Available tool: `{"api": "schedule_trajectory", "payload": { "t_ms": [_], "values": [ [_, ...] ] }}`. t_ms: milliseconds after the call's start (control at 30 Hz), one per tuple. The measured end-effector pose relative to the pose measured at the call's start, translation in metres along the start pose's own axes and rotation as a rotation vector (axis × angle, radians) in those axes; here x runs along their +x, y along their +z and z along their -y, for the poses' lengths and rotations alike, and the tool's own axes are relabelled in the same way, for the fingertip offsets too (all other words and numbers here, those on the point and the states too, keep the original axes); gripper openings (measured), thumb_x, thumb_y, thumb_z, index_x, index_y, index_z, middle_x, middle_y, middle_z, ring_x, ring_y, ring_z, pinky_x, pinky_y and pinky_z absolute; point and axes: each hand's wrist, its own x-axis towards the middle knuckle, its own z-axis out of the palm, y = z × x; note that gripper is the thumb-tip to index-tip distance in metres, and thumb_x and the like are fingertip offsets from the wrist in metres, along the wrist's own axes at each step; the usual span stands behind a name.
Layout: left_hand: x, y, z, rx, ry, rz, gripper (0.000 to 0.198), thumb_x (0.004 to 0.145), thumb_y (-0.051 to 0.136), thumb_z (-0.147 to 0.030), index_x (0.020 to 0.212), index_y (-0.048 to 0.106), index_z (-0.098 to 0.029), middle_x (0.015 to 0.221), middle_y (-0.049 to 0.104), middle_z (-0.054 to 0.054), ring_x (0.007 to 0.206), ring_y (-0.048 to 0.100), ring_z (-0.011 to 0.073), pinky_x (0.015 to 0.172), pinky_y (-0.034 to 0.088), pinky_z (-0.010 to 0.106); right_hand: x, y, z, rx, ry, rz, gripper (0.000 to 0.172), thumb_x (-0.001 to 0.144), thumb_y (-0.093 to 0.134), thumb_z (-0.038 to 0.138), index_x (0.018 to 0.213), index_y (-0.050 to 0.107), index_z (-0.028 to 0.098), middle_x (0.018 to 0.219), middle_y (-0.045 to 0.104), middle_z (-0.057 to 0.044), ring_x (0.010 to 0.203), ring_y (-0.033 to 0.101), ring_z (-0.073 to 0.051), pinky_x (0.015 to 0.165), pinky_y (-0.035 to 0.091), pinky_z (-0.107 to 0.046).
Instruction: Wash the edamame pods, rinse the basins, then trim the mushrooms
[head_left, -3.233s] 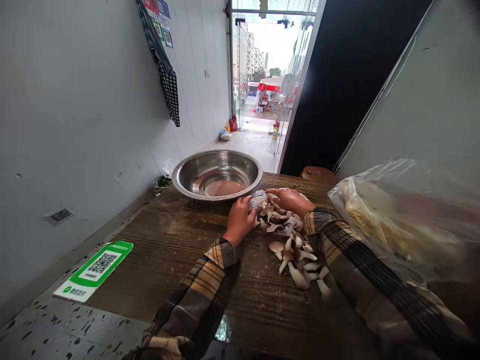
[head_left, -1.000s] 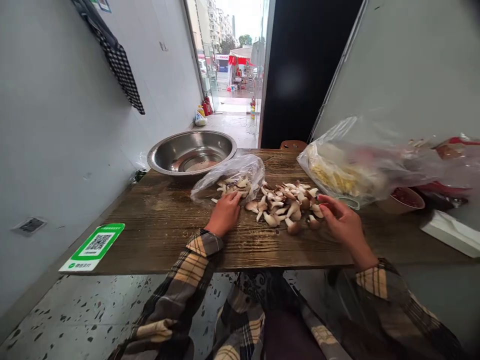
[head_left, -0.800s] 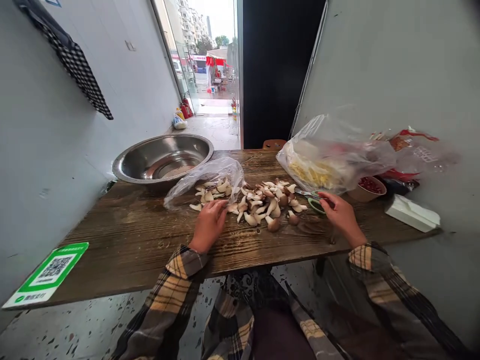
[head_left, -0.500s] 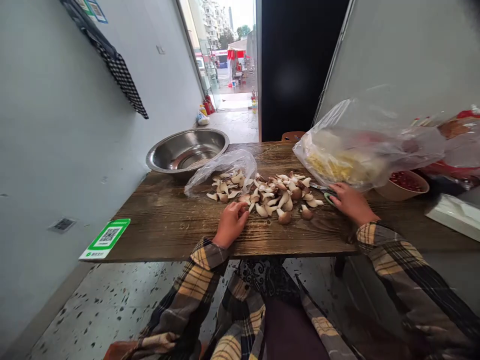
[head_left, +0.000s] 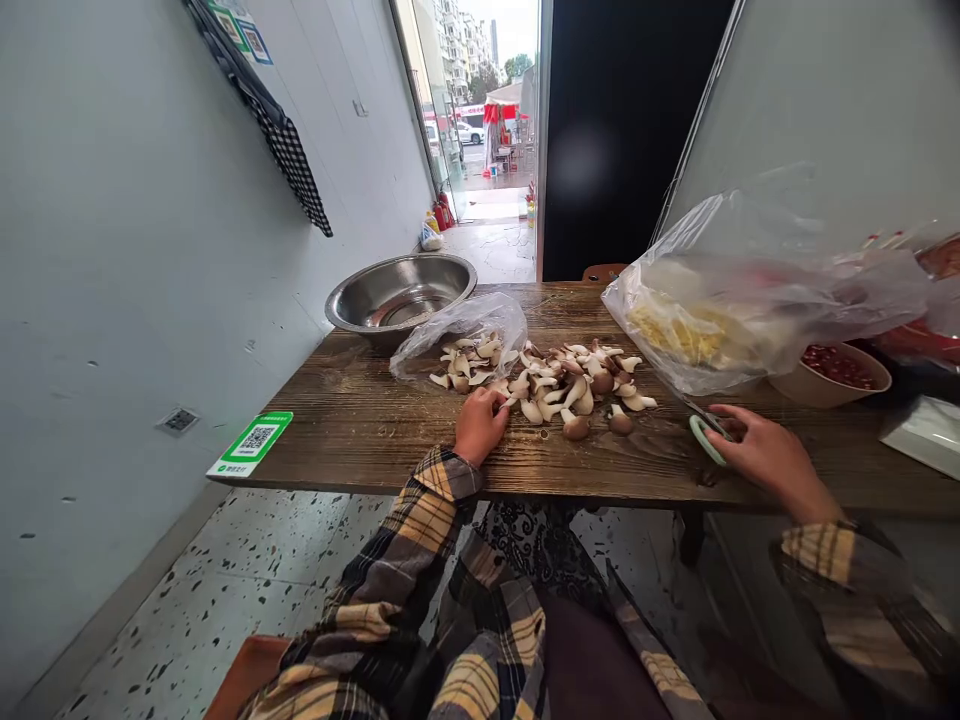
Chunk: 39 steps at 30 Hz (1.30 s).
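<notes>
A loose pile of brown-capped mushrooms (head_left: 576,392) lies on the dark wooden table. At the pile's left edge is my left hand (head_left: 480,425), its fingers curled inward against the nearest mushrooms; what they pinch, if anything, is hidden. My right hand (head_left: 765,455) grips a pair of scissors with pale green handles (head_left: 707,440), right of the pile. The scissor blades point away to the upper left, low over the table. More mushrooms (head_left: 469,362) sit at the mouth of a clear plastic bag (head_left: 427,338) behind my left hand.
A wide steel basin (head_left: 352,315) stands at the back left of the table (head_left: 360,455). On the right are a plastic bag with yellow food (head_left: 694,335), a bowl of red pieces (head_left: 832,380) and a white tissue pack (head_left: 926,435). A green QR card (head_left: 259,440) lies at the left corner.
My right hand has drawn the scissors right and toward me, away from the pile. My left hand stays by the mushrooms' left edge. The view has shifted slightly.
</notes>
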Motion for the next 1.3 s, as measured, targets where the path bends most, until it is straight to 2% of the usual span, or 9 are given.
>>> {"api": "schedule_trajectory", "payload": {
  "t_ms": [133,233,400,533,633,767,900,1067,1300],
  "values": [
    [-0.007,-0.004,0.002,-0.529,-0.112,-0.030,0.011,0.077,0.065,-0.026,0.078,0.060,-0.016,0.071,0.058,-0.001,0.065,0.053,0.0118,0.064,0.041,0.025,-0.038,-0.006,0.029,0.777,0.199,-0.048,0.042,0.070,0.070,0.047,0.109,0.067,0.031,0.099,0.071,-0.009,0.075,0.069,-0.026,0.066,0.057,-0.043],
    [-0.015,-0.007,-0.001,-0.843,-0.189,-0.036,0.023,0.071,0.073,-0.032,0.081,0.059,-0.016,0.070,0.061,-0.002,0.064,0.056,0.0102,0.064,0.042,0.023,-0.063,0.006,0.069,1.183,0.155,0.175,0.038,0.076,0.067,0.048,0.110,0.066,0.031,0.107,0.070,-0.008,0.081,0.069,-0.024,0.068,0.058,-0.041],
    [-0.027,-0.016,-0.004,-1.114,-0.300,0.046,0.044,0.066,0.079,-0.035,0.102,0.065,-0.016,0.084,0.072,0.004,0.074,0.064,0.0137,0.068,0.044,0.024,-0.079,0.039,0.133,1.387,0.086,0.546,0.037,0.080,0.069,0.041,0.114,0.065,0.028,0.104,0.069,-0.008,0.080,0.065,-0.020,0.065,0.056,-0.033],
    [-0.033,-0.023,-0.004,-1.248,-0.377,0.056,0.035,0.061,0.084,-0.033,0.085,0.068,-0.014,0.094,0.073,0.007,0.083,0.065,0.0160,0.072,0.045,0.025,-0.080,0.052,0.154,1.484,0.036,0.617,0.039,0.080,0.071,0.046,0.115,0.066,0.028,0.102,0.065,-0.006,0.080,0.060,-0.016,0.067,0.054,-0.028],
    [-0.034,-0.023,-0.010,-1.245,-0.391,-0.010,0.032,0.055,0.088,-0.028,0.074,0.067,-0.014,0.083,0.071,0.002,0.072,0.059,0.0101,0.064,0.040,0.021,-0.083,0.055,0.155,1.520,0.090,0.641,0.039,0.081,0.071,0.045,0.115,0.066,0.028,0.096,0.064,-0.004,0.077,0.058,-0.015,0.064,0.052,-0.026],
    [-0.031,-0.016,-0.024,-1.292,-0.386,-0.017,0.033,0.055,0.087,-0.025,0.075,0.064,-0.014,0.068,0.061,-0.004,0.055,0.045,0.0034,0.050,0.031,0.018,-0.087,0.052,0.153,1.501,0.136,0.677,0.042,0.084,0.068,0.042,0.123,0.062,0.028,0.099,0.066,-0.005,0.077,0.060,-0.015,0.065,0.051,-0.026],
    [-0.027,-0.010,-0.036,-1.418,-0.415,0.029,0.036,0.059,0.086,-0.022,0.084,0.061,-0.016,0.068,0.062,-0.004,0.055,0.051,0.0046,0.051,0.036,0.018,-0.087,0.045,0.148,1.234,0.078,0.575,0.056,0.079,0.071,0.046,0.130,0.056,0.027,0.095,0.067,-0.005,0.071,0.060,-0.015,0.066,0.052,-0.030],
    [-0.028,-0.003,-0.041,-1.539,-0.413,0.094,0.032,0.066,0.081,-0.025,0.091,0.065,-0.013,0.078,0.070,0.004,0.067,0.062,0.0099,0.060,0.045,0.020,-0.090,0.038,0.135,0.560,-0.211,0.268,0.058,0.078,0.072,0.044,0.131,0.059,0.025,0.102,0.067,-0.006,0.090,0.063,-0.021,0.085,0.050,-0.036],
    [-0.032,0.004,-0.041,-1.597,-0.466,0.145,0.031,0.069,0.081,-0.030,0.090,0.070,-0.011,0.085,0.072,0.008,0.069,0.063,0.0099,0.061,0.047,0.019,-0.095,0.035,0.132,0.230,-0.415,0.302,0.064,0.084,0.065,0.041,0.142,0.047,0.023,0.095,0.064,-0.004,0.077,0.062,-0.017,0.076,0.053,-0.030]
  ]
}}
